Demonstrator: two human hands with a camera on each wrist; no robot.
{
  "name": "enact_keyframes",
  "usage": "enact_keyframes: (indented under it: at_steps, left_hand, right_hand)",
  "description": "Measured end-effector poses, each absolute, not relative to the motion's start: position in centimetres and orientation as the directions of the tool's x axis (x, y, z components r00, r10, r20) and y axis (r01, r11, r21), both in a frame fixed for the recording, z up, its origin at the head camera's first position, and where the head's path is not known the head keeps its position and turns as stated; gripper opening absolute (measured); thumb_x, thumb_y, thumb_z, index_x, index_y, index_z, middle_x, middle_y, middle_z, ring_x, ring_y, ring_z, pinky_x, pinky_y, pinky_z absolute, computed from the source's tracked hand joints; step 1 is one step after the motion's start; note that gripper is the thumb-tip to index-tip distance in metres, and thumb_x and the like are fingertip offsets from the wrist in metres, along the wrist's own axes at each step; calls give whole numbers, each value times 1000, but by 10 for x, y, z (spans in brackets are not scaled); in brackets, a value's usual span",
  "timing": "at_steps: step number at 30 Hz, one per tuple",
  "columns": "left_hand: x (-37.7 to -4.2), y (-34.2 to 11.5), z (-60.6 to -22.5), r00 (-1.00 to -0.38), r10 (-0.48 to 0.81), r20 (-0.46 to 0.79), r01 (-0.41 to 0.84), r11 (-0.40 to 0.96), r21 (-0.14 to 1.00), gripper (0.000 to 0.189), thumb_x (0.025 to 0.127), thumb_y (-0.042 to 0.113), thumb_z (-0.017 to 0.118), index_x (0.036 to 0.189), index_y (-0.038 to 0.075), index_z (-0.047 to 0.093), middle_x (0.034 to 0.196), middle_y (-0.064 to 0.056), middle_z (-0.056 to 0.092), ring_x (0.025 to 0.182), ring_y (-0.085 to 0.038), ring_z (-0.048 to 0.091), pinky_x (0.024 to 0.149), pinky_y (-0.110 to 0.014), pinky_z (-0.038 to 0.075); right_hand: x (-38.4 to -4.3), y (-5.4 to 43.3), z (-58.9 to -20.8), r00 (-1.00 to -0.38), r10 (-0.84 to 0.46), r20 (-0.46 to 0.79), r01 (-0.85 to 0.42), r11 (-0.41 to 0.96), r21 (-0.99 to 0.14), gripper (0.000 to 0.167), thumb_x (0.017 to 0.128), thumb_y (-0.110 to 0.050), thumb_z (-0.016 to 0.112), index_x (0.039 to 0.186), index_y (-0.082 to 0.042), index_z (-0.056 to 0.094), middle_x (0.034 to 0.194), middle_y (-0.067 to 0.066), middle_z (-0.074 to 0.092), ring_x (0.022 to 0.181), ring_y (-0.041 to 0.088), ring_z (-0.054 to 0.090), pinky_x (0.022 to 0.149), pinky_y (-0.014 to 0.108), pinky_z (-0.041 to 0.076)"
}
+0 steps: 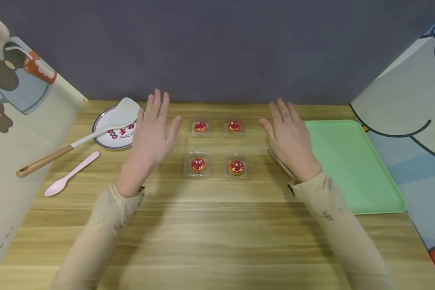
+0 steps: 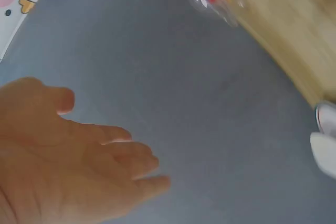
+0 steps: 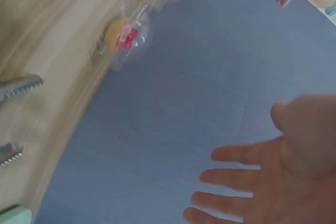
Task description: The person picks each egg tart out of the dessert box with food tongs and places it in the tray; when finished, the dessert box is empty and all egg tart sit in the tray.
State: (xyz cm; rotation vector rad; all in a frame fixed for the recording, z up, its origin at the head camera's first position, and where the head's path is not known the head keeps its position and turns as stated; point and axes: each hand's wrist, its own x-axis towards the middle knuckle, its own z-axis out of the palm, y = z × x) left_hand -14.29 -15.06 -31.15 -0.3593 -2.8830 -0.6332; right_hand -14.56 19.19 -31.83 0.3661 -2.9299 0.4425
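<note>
My left hand (image 1: 152,137) is held up over the table with straight, spread fingers and grips nothing. The plate (image 1: 110,141) with a white-headed spatula (image 1: 125,114) on it is nearest that hand. On the other side, my right hand (image 1: 291,141) is likewise raised, fingers extended, holding nothing. Partly hidden beneath it lie metal tongs (image 1: 280,163), whose serrated tips (image 3: 23,85) show in the right wrist view. Between the hands sit several small red-topped tarts (image 1: 197,165), each in a clear plastic case (image 1: 247,172), arranged in two rows.
A green tray (image 1: 355,169) lies at the right, beside the right forearm. At the left, a pink spoon (image 1: 70,175) rests near the spatula's wooden handle. A dark grey wall (image 1: 217,52) stands behind the wooden table (image 1: 210,241), with patterned panels on both sides.
</note>
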Motion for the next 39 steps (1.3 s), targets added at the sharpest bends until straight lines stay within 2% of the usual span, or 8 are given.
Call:
enact_keyframes:
  at_steps: [3,6,11,21,25,28,34,39]
  left_hand:
    - [-140,-143,-316,-943,240,232,328,795,510,71,116,41,35,168,-3,18,175,-24,14,162,-38,12,134,-49,9]
    - [-133,-133,-322,-942,242,233,336,689,642,65,116,33,42,165,-6,28,166,-27,36,151,-42,41,128,-51,34]
    - [-115,-108,-334,-954,232,190,287,524,802,52,112,22,54,156,-4,48,140,-24,67,102,-38,77,83,-47,67]
    - [-96,-72,-370,-898,438,-35,227,531,817,69,105,7,66,161,-11,31,149,-32,56,65,-21,72,47,-27,58]
    - [-108,-67,-414,-879,477,-13,303,577,758,76,101,10,70,162,-11,30,151,-32,55,62,-14,61,56,-27,57]
    - [-117,-65,-442,-872,489,-12,327,601,729,79,100,13,73,163,-8,31,152,-30,53,78,-16,63,76,-30,62]
    - [-110,-58,-421,-862,502,-69,283,590,756,74,100,8,73,159,-13,35,151,-35,49,105,-31,65,101,-46,60]
    - [-103,-52,-392,-863,489,-129,187,546,817,71,100,-1,71,158,-16,33,147,-36,52,98,-27,70,92,-36,64]
  right_hand:
    - [-143,190,-322,-959,-178,219,-240,923,-301,66,117,-44,35,154,10,47,160,32,44,148,52,38,117,71,39]
    - [-139,190,-326,-969,-147,200,-216,896,-388,63,117,-45,36,147,7,57,151,30,54,140,51,46,107,74,47]
    - [-134,193,-336,-980,-175,89,-195,811,-552,52,117,-36,44,142,4,63,137,27,64,122,47,61,98,67,54]
    - [-134,199,-363,-890,-419,-180,-181,687,-704,38,113,-16,56,141,9,61,122,24,72,92,32,73,78,43,63]
    - [-136,199,-371,-865,-467,-185,-191,646,-739,36,110,-11,61,138,12,61,119,24,73,88,30,73,75,42,65]
    - [-138,200,-376,-849,-487,-204,-178,628,-757,37,109,-9,61,138,14,60,120,26,72,92,31,73,80,44,65]
    - [-142,199,-382,-835,-496,-237,-141,610,-779,38,109,-8,61,140,16,58,124,29,71,99,35,74,88,45,65]
    - [-143,199,-383,-833,-488,-259,-101,594,-798,39,108,-5,62,141,16,58,130,30,69,111,38,72,95,43,64]
